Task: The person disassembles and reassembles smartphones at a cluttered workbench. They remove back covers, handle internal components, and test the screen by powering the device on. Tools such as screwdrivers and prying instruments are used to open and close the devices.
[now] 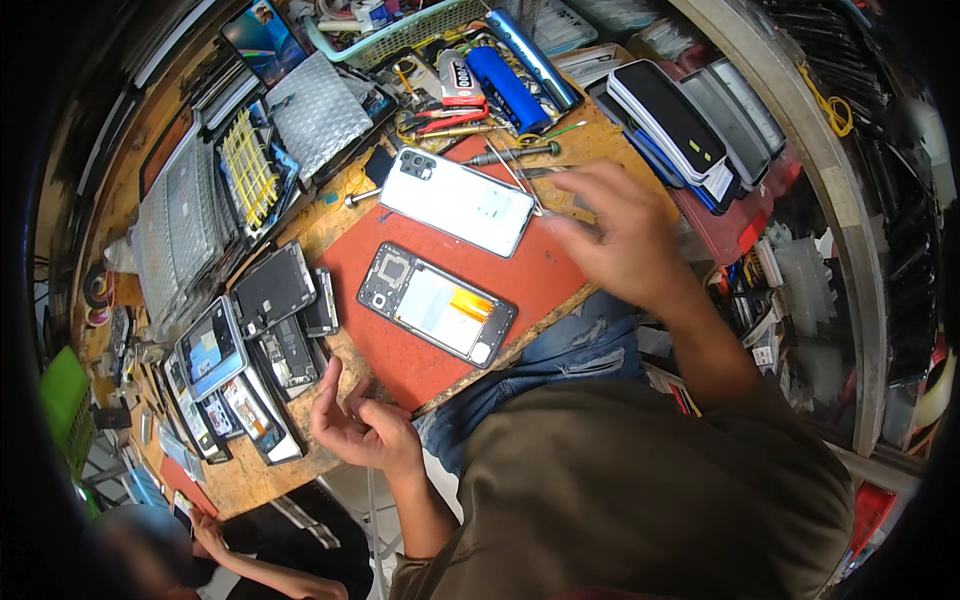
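On the red work mat [400, 345] lies an opened phone [437, 305], its inner frame, white battery area and orange flex ribbon exposed. Just behind it rests a white phone back cover [457, 202] with a camera cluster at its left end. My right hand [620, 240] hovers by the cover's right end, somewhat blurred, its thumb and fingers apart and nothing seen between them. Near the table's front edge, left of the mat, my left hand [365, 425] is palm up with loosely bent fingers, holding nothing visible.
Behind the mat are a screwdriver [515, 153], red pliers [452, 118] and a blue cylinder [507, 90]. Phones [665, 120] are stacked at the right. Disassembled phones [270, 290] and bubble-wrapped packs [180, 220] crowd the left. Another person's hand [208, 532] holds a phone at lower left.
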`<move>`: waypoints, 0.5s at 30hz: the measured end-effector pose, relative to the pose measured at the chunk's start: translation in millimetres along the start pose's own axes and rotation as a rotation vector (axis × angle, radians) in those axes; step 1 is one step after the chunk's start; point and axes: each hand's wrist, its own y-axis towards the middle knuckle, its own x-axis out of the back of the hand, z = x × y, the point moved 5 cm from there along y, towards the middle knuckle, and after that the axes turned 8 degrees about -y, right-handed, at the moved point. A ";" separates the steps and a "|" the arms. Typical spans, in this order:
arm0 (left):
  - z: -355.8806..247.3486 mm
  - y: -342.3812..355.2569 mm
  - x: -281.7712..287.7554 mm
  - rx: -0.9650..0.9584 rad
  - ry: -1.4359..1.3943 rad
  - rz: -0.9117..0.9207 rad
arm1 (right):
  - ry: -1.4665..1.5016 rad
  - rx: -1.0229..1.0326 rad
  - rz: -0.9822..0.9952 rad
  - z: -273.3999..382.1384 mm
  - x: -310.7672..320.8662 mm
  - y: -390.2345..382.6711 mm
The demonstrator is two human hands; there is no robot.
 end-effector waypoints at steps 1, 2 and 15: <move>0.6 -0.2 1.7 0.004 -0.008 0.003 | 0.004 0.099 0.021 17.7 -13.8 8.7; 1.1 -0.5 5.4 0.015 -0.037 -0.018 | -0.042 0.100 0.054 27.1 -22.3 16.2; -0.4 -7.3 1.7 -0.132 0.049 0.079 | 0.264 -0.067 -0.075 35.3 26.3 27.6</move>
